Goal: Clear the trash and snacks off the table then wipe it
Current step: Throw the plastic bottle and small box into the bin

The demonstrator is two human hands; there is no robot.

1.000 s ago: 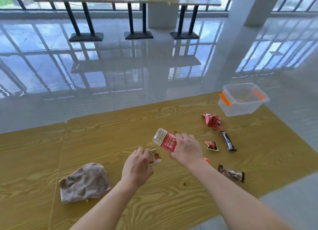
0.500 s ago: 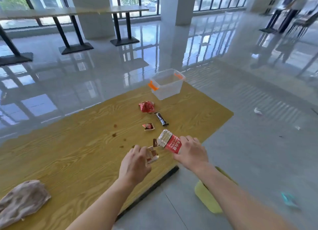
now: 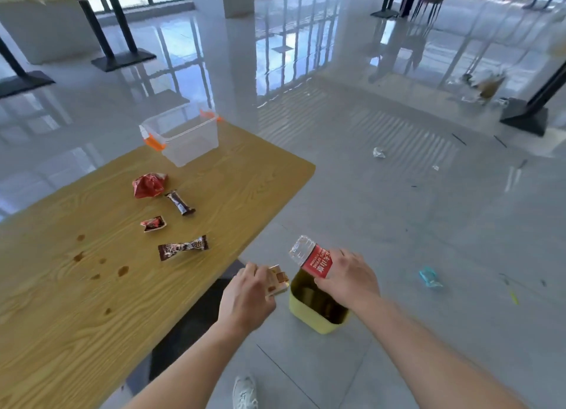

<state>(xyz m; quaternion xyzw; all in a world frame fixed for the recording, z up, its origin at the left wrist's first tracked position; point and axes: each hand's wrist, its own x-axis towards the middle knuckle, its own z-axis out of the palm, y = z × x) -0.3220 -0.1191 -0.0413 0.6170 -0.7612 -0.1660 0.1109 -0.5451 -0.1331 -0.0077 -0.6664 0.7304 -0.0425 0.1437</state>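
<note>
Two hands are out past the near right edge of the worktop [image 3: 92, 301], above a yellow bin [image 3: 312, 316] on the floor. The right hand [image 3: 347, 278] is closed around a clear bottle [image 3: 309, 257] with a red label, held tilted directly over the bin's mouth. The left hand [image 3: 248, 297] grips a small wrapper [image 3: 278, 280] just left of the bin. On the worktop lie a crumpled red packet [image 3: 148, 184], two dark snack bars [image 3: 180, 203] [image 3: 183, 248], a torn wrapper [image 3: 153, 224] and brown spill spots [image 3: 101, 264]. A clear box [image 3: 186, 140] with orange clips stands at the far edge.
</note>
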